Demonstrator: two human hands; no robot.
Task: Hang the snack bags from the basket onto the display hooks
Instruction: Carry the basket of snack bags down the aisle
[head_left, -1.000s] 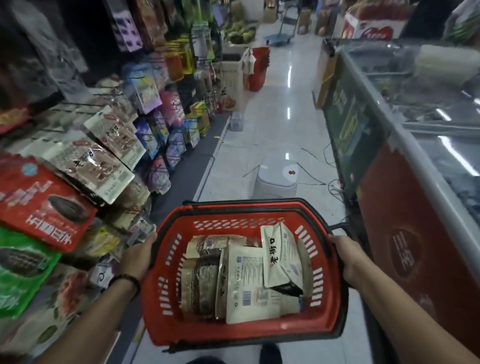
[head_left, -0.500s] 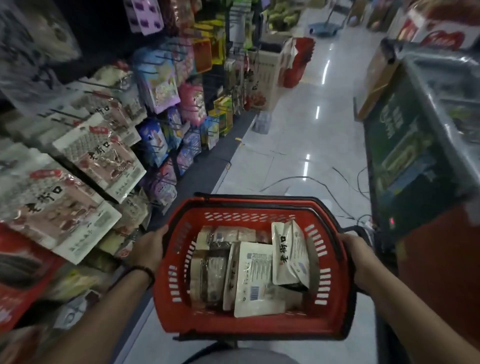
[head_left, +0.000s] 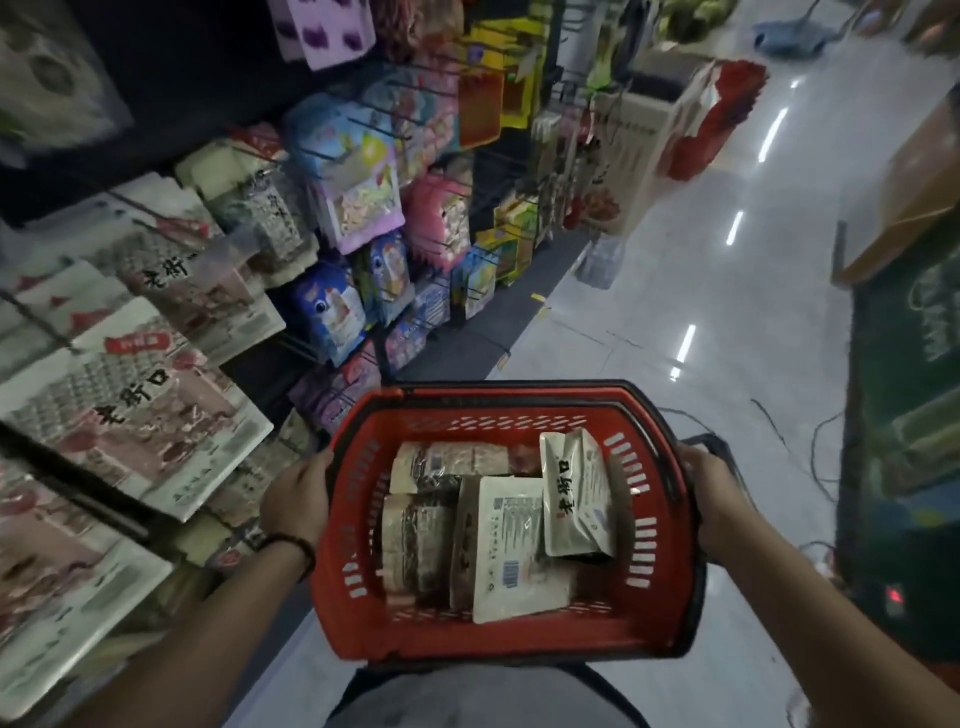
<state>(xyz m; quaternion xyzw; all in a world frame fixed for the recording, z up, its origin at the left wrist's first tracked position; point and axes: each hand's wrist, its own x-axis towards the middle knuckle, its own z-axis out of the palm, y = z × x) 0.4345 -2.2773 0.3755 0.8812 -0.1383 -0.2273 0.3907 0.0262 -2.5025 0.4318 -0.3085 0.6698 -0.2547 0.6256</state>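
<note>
A red plastic basket (head_left: 363, 618) with a black rim is held level in front of me. My left hand (head_left: 296, 496) grips its left side and my right hand (head_left: 714, 501) grips its right side. Several white and brown snack bags (head_left: 514, 551) lie packed inside, one standing tilted at the right (head_left: 574, 493). On my left, matching white snack bags (head_left: 130, 410) hang in rows on black display hooks (head_left: 72, 488).
Colourful purple, blue and pink packs (head_left: 353, 187) hang further along the rack. A pale tiled aisle (head_left: 701, 312) runs ahead with loose cables on it. A green and dark freezer cabinet (head_left: 904, 426) stands at my right. Boxes and a red bin (head_left: 722, 114) stand at the far end.
The view has moved forward along the aisle and turned towards the left rack. The white bags on the hooks look nearer and larger. Both hands keep the same hold on the basket.
</note>
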